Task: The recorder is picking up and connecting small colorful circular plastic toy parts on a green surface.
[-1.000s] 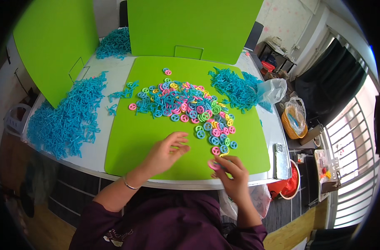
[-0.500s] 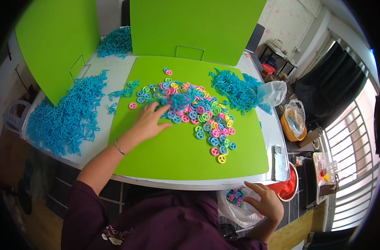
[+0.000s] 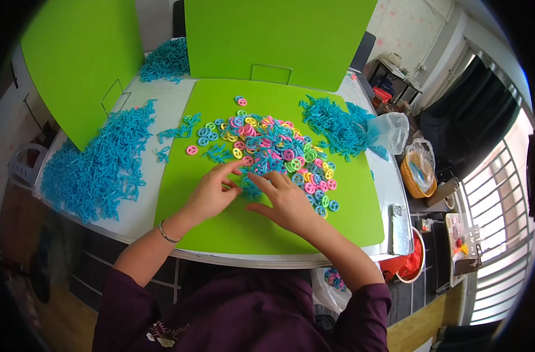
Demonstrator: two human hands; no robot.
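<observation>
Both hands work at the near edge of a heap of small plastic rings (image 3: 273,149) in pink, yellow, green and blue, spread across a bright green mat (image 3: 220,226) on a white table (image 3: 135,214). The left hand (image 3: 211,193) lies palm down, forefinger stretched forward to touch the rings just ahead of it, its other fingers loosely curled and nothing gripped. The right hand (image 3: 285,199), just beside it and nearly touching, rests with fingers spread flat over the rings at the heap's near edge, also holding nothing. A thin bracelet (image 3: 166,233) circles the left wrist. Well to the left of the left hand sits a large pile of blue plastic pieces (image 3: 97,167), with a few strays (image 3: 176,134) on the mat ahead of it. Ahead and to the right of the right hand lies a second blue pile (image 3: 335,126) beside a clear plastic bag (image 3: 387,132). Upright green boards (image 3: 279,35) stand beyond the heap, far from both hands
</observation>
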